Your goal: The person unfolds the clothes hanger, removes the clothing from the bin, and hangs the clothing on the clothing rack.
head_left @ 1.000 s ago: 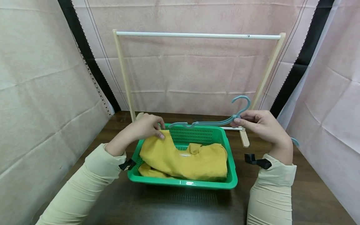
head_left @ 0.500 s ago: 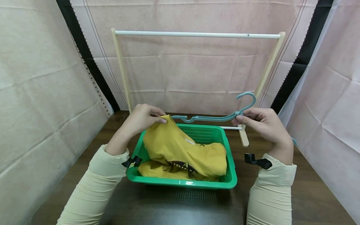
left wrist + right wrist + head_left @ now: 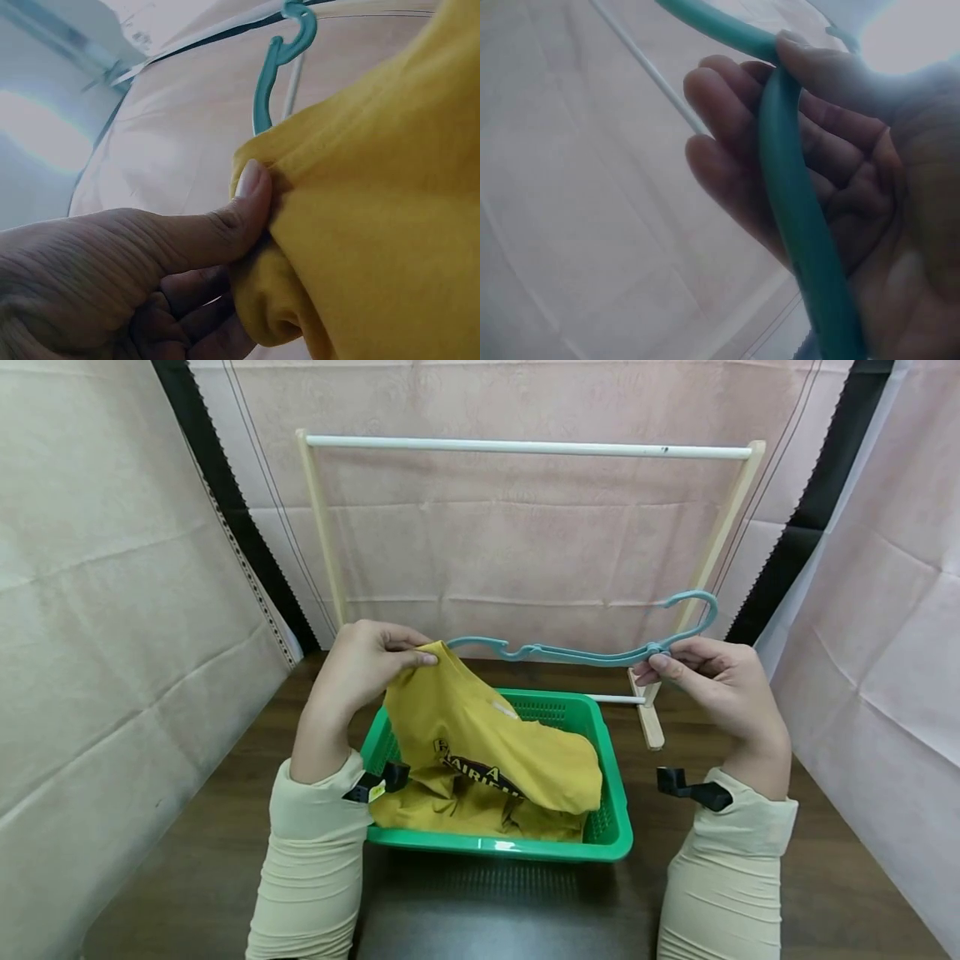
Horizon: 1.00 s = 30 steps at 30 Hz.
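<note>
The left hand (image 3: 367, 664) pinches the upper left part of a yellow garment (image 3: 480, 735), lifting it out of the basket's left side; the rest lies inside. Dark lettering shows on its front. In the left wrist view the thumb presses the yellow cloth (image 3: 375, 187), and a hanger end (image 3: 264, 90) stands just beyond it. The right hand (image 3: 723, 693) holds a blue hanger (image 3: 577, 656) near the base of its hook, the free arm reaching left behind the garment's raised edge. The right wrist view shows the hand (image 3: 832, 150) around the hanger (image 3: 784, 165), thumb at the joint.
Under the garment is a green basket (image 3: 615, 810) on a dark brown table (image 3: 195, 877). Behind it stands a rack with a white top bar (image 3: 525, 446) and pale wooden posts (image 3: 322, 527). Light cloth walls (image 3: 135, 568) surround the table on the back and sides.
The left hand has raised the garment's corner up and slightly left, bringing the lettering into view. The right hand and hanger have moved a little up and to the right.
</note>
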Tool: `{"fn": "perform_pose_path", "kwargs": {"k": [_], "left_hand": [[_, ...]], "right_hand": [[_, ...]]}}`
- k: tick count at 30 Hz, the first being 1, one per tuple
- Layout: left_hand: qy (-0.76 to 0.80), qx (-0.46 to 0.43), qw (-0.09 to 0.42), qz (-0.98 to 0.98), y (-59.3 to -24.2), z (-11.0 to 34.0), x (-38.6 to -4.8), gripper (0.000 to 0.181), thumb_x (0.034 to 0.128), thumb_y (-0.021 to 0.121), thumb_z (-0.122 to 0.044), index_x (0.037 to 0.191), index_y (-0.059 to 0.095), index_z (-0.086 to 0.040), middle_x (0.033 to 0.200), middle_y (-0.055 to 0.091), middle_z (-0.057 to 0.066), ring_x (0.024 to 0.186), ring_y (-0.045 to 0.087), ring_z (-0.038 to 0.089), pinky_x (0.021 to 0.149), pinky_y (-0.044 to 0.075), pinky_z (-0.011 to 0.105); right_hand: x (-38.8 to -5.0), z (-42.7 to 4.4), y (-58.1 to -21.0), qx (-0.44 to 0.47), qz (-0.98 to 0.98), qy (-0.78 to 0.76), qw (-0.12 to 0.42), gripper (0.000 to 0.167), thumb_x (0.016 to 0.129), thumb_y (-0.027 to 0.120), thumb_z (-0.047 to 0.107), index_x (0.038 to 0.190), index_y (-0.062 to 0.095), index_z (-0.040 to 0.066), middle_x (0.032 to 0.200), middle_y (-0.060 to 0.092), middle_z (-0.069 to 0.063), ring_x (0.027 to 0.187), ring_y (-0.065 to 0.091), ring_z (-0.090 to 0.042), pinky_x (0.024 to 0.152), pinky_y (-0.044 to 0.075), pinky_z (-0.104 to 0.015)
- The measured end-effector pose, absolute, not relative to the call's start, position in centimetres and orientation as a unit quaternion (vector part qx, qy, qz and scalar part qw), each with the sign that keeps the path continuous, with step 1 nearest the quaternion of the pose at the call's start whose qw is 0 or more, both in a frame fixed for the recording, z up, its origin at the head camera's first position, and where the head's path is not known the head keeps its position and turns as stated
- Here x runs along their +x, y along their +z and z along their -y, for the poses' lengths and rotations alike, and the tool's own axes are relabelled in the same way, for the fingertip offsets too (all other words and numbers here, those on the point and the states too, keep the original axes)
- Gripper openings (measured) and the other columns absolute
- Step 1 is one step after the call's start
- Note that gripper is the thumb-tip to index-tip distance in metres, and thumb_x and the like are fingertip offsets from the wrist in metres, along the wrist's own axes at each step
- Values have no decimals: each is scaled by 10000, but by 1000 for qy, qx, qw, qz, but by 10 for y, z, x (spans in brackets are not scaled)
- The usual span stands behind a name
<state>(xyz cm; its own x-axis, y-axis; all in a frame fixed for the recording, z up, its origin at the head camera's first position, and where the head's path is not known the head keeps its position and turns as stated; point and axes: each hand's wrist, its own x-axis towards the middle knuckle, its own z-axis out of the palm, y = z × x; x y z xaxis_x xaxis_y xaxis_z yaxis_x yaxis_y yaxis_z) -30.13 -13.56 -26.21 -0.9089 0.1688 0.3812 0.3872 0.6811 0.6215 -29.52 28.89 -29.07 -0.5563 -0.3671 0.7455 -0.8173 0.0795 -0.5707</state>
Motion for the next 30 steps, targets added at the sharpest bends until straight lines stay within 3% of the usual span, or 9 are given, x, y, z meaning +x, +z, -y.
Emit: {"fn": "perform_pose_path", "kwargs": {"k": [9, 23, 30], "left_hand": [[-390, -152, 152, 895, -273, 145, -293, 185, 918, 747, -376, 1029, 808, -241, 1007, 760, -47, 920, 686, 148, 777, 550, 371], [-408, -197, 151, 879, -277, 133, -290, 95, 909, 771, -280, 977, 815, -232, 973, 755, -71, 876, 679, 117, 711, 543, 368], [-396, -227, 159, 875, -276, 120, -290, 84, 908, 773, -228, 976, 819, -211, 952, 759, -60, 845, 685, 114, 691, 553, 351]], "right_hand": [[-293, -291, -291, 427, 694, 539, 212, 152, 901, 583, -216, 1013, 674, -172, 862, 714, -259, 817, 737, -220, 821, 571, -271], [-293, -283, -288, 413, 736, 514, 153, 178, 916, 592, -182, 1013, 712, -94, 882, 729, -225, 791, 737, -256, 753, 588, -291], [-296, -275, -286, 415, 752, 479, 178, 202, 906, 619, -171, 1000, 736, -35, 860, 742, -168, 775, 734, -189, 738, 583, -254]]}}
